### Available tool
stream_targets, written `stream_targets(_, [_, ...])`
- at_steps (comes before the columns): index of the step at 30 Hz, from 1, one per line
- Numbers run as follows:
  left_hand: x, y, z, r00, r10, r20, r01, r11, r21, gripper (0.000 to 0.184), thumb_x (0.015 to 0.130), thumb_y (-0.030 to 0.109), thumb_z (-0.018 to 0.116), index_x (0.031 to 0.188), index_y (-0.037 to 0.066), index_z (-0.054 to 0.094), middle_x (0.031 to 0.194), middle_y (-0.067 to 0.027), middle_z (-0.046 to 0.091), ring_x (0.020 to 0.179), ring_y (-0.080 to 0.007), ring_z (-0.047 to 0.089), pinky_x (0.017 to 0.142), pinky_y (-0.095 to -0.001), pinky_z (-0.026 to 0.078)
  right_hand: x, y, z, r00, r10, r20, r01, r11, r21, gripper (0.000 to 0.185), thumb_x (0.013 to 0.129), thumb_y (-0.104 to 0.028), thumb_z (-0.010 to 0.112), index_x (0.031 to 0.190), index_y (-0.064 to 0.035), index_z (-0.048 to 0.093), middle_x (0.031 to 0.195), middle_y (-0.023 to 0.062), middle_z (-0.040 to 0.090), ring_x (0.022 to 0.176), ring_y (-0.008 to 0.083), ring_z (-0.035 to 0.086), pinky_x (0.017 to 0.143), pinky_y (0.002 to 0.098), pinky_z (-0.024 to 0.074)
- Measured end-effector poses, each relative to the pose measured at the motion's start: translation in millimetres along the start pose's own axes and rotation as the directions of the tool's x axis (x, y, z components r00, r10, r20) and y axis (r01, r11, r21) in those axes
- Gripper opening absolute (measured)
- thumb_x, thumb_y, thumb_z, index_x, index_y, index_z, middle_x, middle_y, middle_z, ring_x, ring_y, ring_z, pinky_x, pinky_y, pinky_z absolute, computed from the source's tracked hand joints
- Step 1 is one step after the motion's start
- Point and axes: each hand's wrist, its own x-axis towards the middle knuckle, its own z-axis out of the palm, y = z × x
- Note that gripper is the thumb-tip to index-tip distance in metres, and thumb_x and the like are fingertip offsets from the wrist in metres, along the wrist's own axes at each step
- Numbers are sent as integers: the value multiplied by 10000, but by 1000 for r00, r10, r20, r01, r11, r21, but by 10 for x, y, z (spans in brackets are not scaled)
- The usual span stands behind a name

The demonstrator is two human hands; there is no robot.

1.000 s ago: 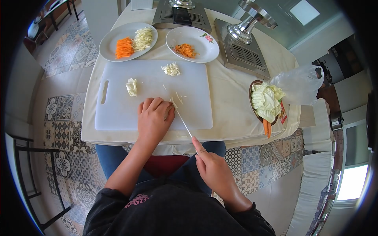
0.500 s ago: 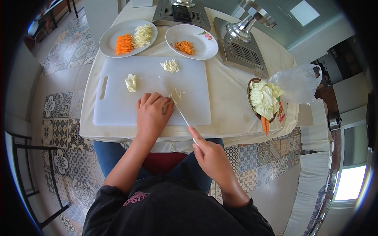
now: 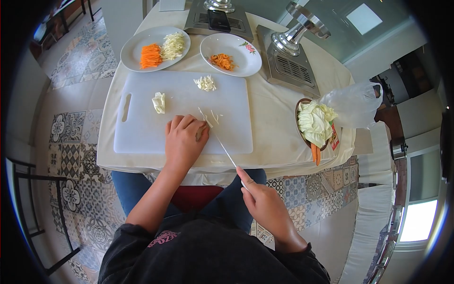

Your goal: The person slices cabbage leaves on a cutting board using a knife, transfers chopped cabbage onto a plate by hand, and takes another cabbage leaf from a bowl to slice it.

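Note:
My right hand point(image 3: 265, 201) grips the handle of a kitchen knife point(image 3: 223, 147); the blade points away from me, along the right side of my left fingertips. On the white cutting board point(image 3: 142, 139), my left hand point(image 3: 185, 142) has curled fingers pressing down on a piece of cabbage, mostly hidden beneath them. Thin pale cabbage strips point(image 3: 215, 116) lie by the blade's tip. Farther up the board are a small heap of cut cabbage point(image 3: 205, 83) and a loose cabbage chunk point(image 3: 159, 102).
Beyond the board stand a plate point(image 3: 130, 57) with carrot and cabbage shreds and a flowered plate point(image 3: 250, 66) with orange shreds. Two metal stands point(image 3: 302, 75) occupy the back, one bearing a phone point(image 3: 219, 21). At right are a bowl with cabbage leaves point(image 3: 314, 122), carrots point(image 3: 316, 154) and a plastic bag point(image 3: 354, 104).
My right hand has drawn the knife back toward me and to the right. My left hand stays curled in nearly the same place. More of the cut strips show beside the blade.

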Motion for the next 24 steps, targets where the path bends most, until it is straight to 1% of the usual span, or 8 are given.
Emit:
stream_targets(6, [-5,-2,-28,1000,5,18,-5,1000,1,95,815,156,766,893,109,741,926,3,661,977,-248,609,922,-402,442,261,-65,188,999,7,-36,-9,999,-47,595,985,-125,581,1553,-169,409,703,193,614,645,384,631,627,508,502])
stream_targets(9, [-15,2,-33,1000,17,18,-17,1000,2,108,821,156,761,912,106,730,940,-10,669,983,-257,611,930,-409,443,286,-57,227,995,-26,-92,30,999,36,589,981,-117,579,1546,-156,415,696,201,614,644,398,630,626,512,498])
stream_targets(12, [-22,-14,-10,1000,25,0,-25,1000,4,127,831,156,754,937,99,712,954,-27,676,989,-267,612,937,-418,444,202,-42,183,995,-22,-93,31,994,101,576,983,-114,578,1537,-146,423,689,212,612,643,414,623,630,512,485])
stream_targets(15, [-30,-29,6,1000,30,-9,-30,1000,-1,134,841,156,746,950,93,698,969,-38,680,1000,-271,612,942,-423,443,86,-39,126,995,-6,-101,17,994,107,572,983,-106,583,1533,-139,425,689,224,613,656,423,623,635,514,469])
stream_targets(18, [-23,-10,0,1000,29,-3,-29,1000,-2,132,853,158,738,958,92,694,987,-40,679,1011,-272,610,949,-424,440,7,-55,86,991,26,-131,-5,987,158,566,983,-96,588,1526,-132,437,700,230,614,666,423,627,637,507,463])
stream_targets(20, [-25,-15,-3,999,32,4,-32,999,2,135,860,163,733,970,94,698,1003,-41,677,1018,-271,607,953,-423,437,-15,-69,57,991,53,-124,-30,983,180,562,982,-90,590,1523,-128,445,703,229,611,668,422,624,641,499,466])
stream_targets(24, [-25,-19,-19,998,54,32,-54,999,-5,165,866,132,718,1024,85,710,1056,-62,678,1051,-288,604,951,-428,435,-26,-65,29,988,84,-127,-54,974,222,551,983,-86,591,1517,-121,459,713,230,607,674,419,616,646,476,472])
